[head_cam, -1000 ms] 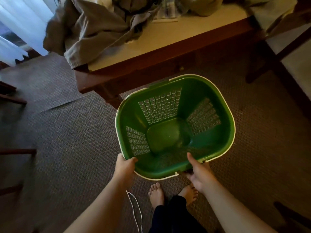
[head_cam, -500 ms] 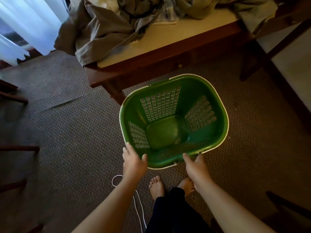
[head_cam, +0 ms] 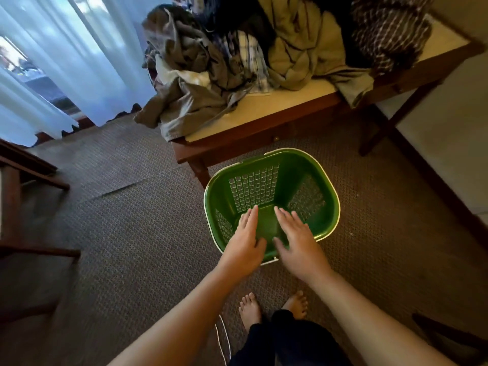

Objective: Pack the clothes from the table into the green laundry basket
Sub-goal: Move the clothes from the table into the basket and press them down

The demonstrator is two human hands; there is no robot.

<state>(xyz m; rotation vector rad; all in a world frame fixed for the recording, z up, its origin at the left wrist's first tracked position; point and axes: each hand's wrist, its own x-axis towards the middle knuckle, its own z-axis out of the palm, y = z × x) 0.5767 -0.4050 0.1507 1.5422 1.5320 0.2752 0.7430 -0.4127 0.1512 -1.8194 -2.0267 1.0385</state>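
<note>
The green laundry basket [head_cam: 327, 191] stands empty on the carpet just in front of the table [head_cam: 264, 109]. A heap of clothes [head_cam: 237, 56] covers the tabletop: grey and khaki garments, a plaid cloth, a dark checked piece at the right. My left hand [head_cam: 245, 241] and my right hand [head_cam: 295, 239] hover side by side over the basket's near rim, palms down, fingers spread, holding nothing.
White curtains [head_cam: 66, 62] hang at the far left. Dark wooden furniture [head_cam: 23, 180] stands at the left edge, and a wooden frame [head_cam: 396, 120] stands right of the table. My bare feet [head_cam: 272, 307] are on the carpet, with a thin white cord [head_cam: 223, 339] beside them.
Both hands have let go of the basket's near rim and now hover open above it. The basket rests on the floor, and the view has tilted up to show more of the clothes.
</note>
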